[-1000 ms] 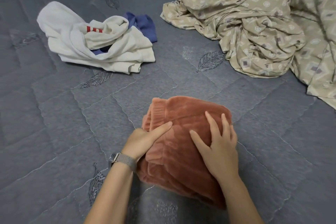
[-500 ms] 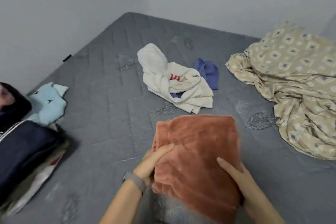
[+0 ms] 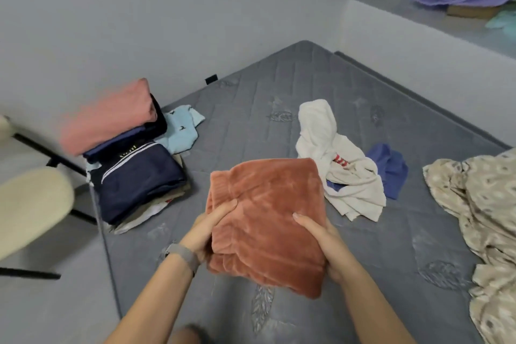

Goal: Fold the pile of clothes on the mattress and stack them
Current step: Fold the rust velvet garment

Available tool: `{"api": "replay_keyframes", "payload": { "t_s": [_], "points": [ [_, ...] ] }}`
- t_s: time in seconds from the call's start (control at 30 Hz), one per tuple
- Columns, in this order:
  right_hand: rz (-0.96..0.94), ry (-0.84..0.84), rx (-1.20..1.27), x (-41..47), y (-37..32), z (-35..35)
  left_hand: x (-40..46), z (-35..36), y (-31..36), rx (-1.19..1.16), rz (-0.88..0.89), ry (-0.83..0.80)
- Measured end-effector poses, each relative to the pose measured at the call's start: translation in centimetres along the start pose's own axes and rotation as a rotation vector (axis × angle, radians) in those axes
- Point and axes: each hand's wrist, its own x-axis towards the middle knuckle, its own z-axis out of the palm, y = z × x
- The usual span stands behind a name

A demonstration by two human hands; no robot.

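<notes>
Both hands are clamped on the folded rust fleece, lifted clear of the mattress: the left hand pinches its left edge, thumb on top, and the right hand cups the right edge. The garment's long axis runs away from the person. The stack, pink piece topmost, sits beyond and left of the grip, nearer the left hand. The unfolded white garment lies beyond and right.

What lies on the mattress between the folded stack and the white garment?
In the head view, only bare mattress separates the stack from the white garment; nearer the camera, both hands hold the rust garment over that gap.
</notes>
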Motion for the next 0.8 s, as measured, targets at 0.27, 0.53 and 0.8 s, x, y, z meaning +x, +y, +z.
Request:
{"api": "replay_keyframes", "payload": {
  "t_s": [0.27, 0.53, 0.8],
  "points": [
    [0.011, -0.144, -0.111, 0.8, 3.3, 14.2, -5.4, -14.3, 1.4, -0.080, 0.100, 0.141],
    [-0.036, -0.144, -0.177, -1.6, 10.9, 33.8, -10.4, -35.0, 3.6, -0.070, 0.181, 0.100],
    [0.003, -0.061, -0.224, -6.5, 13.8, 44.3, -15.0, -45.3, 5.8, -0.097, 0.104, 0.029]
  ]
}}
